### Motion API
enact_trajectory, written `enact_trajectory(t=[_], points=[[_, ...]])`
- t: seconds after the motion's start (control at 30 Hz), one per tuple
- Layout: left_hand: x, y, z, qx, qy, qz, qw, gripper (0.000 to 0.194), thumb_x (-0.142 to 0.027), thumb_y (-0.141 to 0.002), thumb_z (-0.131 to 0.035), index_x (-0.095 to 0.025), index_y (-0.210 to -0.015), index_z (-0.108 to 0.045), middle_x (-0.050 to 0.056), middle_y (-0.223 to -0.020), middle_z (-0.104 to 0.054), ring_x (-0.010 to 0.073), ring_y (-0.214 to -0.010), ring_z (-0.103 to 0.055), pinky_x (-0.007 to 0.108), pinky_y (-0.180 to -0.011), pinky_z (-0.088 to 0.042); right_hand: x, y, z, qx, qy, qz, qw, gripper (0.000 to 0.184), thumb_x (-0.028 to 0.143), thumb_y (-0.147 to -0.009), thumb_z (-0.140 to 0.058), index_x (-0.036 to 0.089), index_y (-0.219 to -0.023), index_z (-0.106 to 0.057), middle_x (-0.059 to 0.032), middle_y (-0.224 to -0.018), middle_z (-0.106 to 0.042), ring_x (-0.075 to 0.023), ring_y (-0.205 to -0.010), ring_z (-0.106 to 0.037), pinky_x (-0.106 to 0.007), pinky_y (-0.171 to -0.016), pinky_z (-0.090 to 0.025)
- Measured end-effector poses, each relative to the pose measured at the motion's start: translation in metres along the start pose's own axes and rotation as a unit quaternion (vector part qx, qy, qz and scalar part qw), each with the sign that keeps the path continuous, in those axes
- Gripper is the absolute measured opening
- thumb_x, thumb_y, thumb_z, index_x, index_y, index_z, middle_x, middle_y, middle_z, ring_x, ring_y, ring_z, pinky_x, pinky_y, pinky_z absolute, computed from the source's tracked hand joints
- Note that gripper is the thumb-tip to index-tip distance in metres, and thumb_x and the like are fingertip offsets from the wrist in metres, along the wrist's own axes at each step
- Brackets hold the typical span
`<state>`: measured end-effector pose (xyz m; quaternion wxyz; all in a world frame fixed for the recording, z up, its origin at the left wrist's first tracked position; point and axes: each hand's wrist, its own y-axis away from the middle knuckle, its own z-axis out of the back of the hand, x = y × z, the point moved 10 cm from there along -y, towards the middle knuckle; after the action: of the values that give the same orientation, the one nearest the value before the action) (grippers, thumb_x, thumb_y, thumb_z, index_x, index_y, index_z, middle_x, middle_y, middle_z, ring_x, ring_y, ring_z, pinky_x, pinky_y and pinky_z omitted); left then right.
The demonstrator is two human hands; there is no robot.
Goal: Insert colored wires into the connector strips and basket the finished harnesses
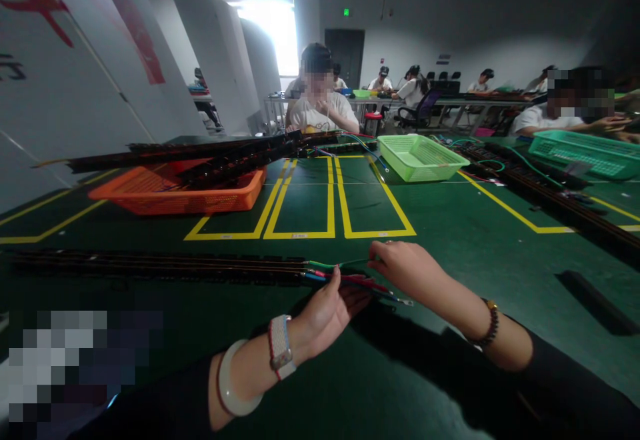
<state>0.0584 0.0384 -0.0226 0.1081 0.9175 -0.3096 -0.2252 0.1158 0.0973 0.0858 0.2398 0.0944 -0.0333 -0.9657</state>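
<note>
A long black cable chain [160, 268] lies across the green table, with green, red and blue wires coming out of its right end. My left hand [327, 310] is at this end, thumb raised and fingers stretched under the red and blue wires [377, 285], holding them loosely between. Metal terminals [407, 302] tip some of these wires. Just to the right, my right hand [405, 261] is closed in a pinch on the green wire [353, 263], whose end is hidden in the fingers.
An orange basket [185, 201] carries more black chain at the left. Beyond are a light green basket [415, 160] and a teal basket [590, 153]. Another wired chain [550, 190] lies at the right, near a black strip [597, 300]. A person [323, 107] sits across the table.
</note>
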Motion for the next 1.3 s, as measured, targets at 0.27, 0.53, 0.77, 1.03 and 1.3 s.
enact_trajectory(t=[0.27, 0.53, 0.77, 1.03, 1.3], points=[[0.000, 0.002, -0.002, -0.005, -0.015, 0.015, 1.000, 0.041, -0.041, -0.094, -0.039, -0.006, -0.099, -0.061, 0.018, -0.112, -0.062, 0.0225, -0.108, -0.059, 0.038, -0.104, -0.037, -0.029, -0.027, -0.028, -0.103, -0.073, 0.018, 0.992, 0.025, 0.040, -0.089, -0.055, 0.017, -0.088, -0.066, -0.0049, -0.081, -0.066, -0.0147, -0.075, -0.058, -0.023, -0.061, -0.033], [0.000, 0.002, -0.003, -0.002, -0.020, 0.020, 1.000, 0.037, -0.036, -0.094, -0.042, -0.006, -0.099, -0.062, 0.017, -0.109, -0.063, 0.0215, -0.106, -0.060, 0.037, -0.104, -0.037, -0.026, -0.028, -0.039, -0.105, -0.085, 0.042, 0.990, 0.025, 0.039, -0.089, -0.055, 0.016, -0.087, -0.064, -0.0043, -0.078, -0.065, -0.0144, -0.074, -0.057, -0.024, -0.061, -0.032], [0.002, -0.002, 0.003, -0.014, -0.016, 0.017, 1.000, 0.030, -0.031, -0.095, -0.041, -0.007, -0.104, -0.058, 0.017, -0.110, -0.063, 0.0207, -0.107, -0.059, 0.039, -0.104, -0.038, -0.010, -0.012, -0.008, -0.052, -0.070, 0.036, 0.996, 0.028, 0.044, -0.083, -0.061, 0.016, -0.086, -0.061, -0.0049, -0.079, -0.065, -0.0155, -0.068, -0.058, -0.024, -0.055, -0.032], [0.005, -0.003, 0.007, -0.007, -0.023, 0.023, 0.999, 0.030, -0.035, -0.094, -0.044, -0.010, -0.102, -0.058, 0.015, -0.106, -0.063, 0.0201, -0.103, -0.060, 0.037, -0.102, -0.039, 0.011, 0.007, -0.032, 0.111, -0.039, 0.051, 0.992, 0.045, 0.047, -0.092, -0.043, 0.014, -0.075, -0.069, -0.0094, -0.069, -0.066, -0.0156, -0.057, -0.061, -0.024, -0.050, -0.033], [0.002, 0.000, -0.002, 0.010, -0.054, 0.026, 0.998, 0.036, -0.038, -0.094, -0.041, -0.007, -0.109, -0.055, 0.018, -0.110, -0.062, 0.0229, -0.100, -0.062, 0.042, -0.099, -0.041, -0.001, -0.005, -0.025, 0.062, -0.005, 0.022, 0.998, 0.036, 0.040, -0.093, -0.046, 0.015, -0.081, -0.069, -0.0104, -0.074, -0.068, -0.0208, -0.068, -0.065, -0.026, -0.056, -0.039]])
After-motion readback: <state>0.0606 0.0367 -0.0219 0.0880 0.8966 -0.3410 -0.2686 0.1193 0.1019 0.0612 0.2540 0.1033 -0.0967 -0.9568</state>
